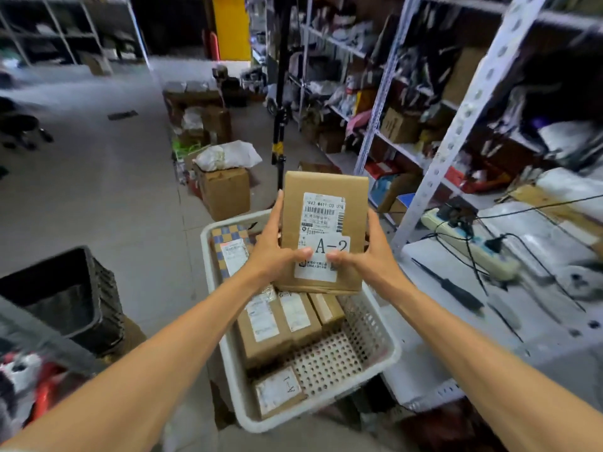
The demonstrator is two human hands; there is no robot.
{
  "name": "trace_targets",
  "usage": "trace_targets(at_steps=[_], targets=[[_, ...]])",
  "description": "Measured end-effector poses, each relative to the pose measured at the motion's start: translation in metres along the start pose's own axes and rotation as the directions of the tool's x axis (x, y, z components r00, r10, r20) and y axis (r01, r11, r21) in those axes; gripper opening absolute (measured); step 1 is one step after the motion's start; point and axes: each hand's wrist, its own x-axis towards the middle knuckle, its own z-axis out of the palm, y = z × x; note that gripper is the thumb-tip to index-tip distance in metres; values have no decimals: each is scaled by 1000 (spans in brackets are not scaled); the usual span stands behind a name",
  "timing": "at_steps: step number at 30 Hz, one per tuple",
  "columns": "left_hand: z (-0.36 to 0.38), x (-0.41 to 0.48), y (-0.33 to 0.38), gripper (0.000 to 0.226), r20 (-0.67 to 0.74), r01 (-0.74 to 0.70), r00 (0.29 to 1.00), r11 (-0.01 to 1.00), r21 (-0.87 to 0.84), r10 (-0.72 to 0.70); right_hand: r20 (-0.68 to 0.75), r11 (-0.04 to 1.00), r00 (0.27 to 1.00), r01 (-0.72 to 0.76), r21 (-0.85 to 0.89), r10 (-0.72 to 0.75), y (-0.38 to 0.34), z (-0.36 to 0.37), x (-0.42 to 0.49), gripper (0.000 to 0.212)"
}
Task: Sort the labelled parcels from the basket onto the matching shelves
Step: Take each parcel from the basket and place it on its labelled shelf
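A brown cardboard parcel (323, 203) with a white shipping label marked "A-2" is held upright above the basket. My left hand (272, 247) grips its left edge, thumb on the label. My right hand (368, 252) grips its right edge, thumb also on the label. Below stands a white perforated plastic basket (368, 353) with several brown labelled parcels (270, 324) inside. A small parcel (279, 391) marked "A-1" lies at its near end. A checkered blue parcel (228, 246) leans at the far left of the basket.
White metal shelving (470, 125) packed with goods runs along the right. A white bench (509, 288) beside the basket carries a power strip and cables. A black crate (65, 295) stands at the left. Cardboard boxes (225, 190) sit on the floor ahead.
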Motion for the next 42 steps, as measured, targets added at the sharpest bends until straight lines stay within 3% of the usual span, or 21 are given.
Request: trace_targets(at_steps=[8, 11, 19, 24, 31, 37, 42], targets=[[44, -66, 33, 112, 72, -23, 997, 997, 71, 18, -46, 999, 999, 28, 38, -26, -5, -42, -83, 84], [67, -104, 36, 113, 93, -30, 995, 998, 54, 25, -41, 999, 998, 41, 28, -40, -2, -58, -124, 97], [124, -200, 22, 118, 153, -2, 988, 1000, 22, -1, -59, 1000, 998, 24, 1, -24, 14, -92, -237, 106], [174, -236, 11, 113, 240, -14, 971, 998, 55, 0, -168, 999, 984, -51, 2, 51, 34, -121, -306, 103], [273, -253, 22, 112, 438, -20, 899, 998, 51, -5, -398, 982, 907, -177, -60, 139, 42, -197, -392, 111], [367, -266, 50, 108, 674, -61, 736, 998, -20, 59, -631, 970, 756, -244, -23, 175, 41, -254, -465, 110], [450, -294, 85, 111, 871, -41, 483, 996, -76, 87, -835, 948, 507, -313, 52, 214, 25, -293, -539, 116]])
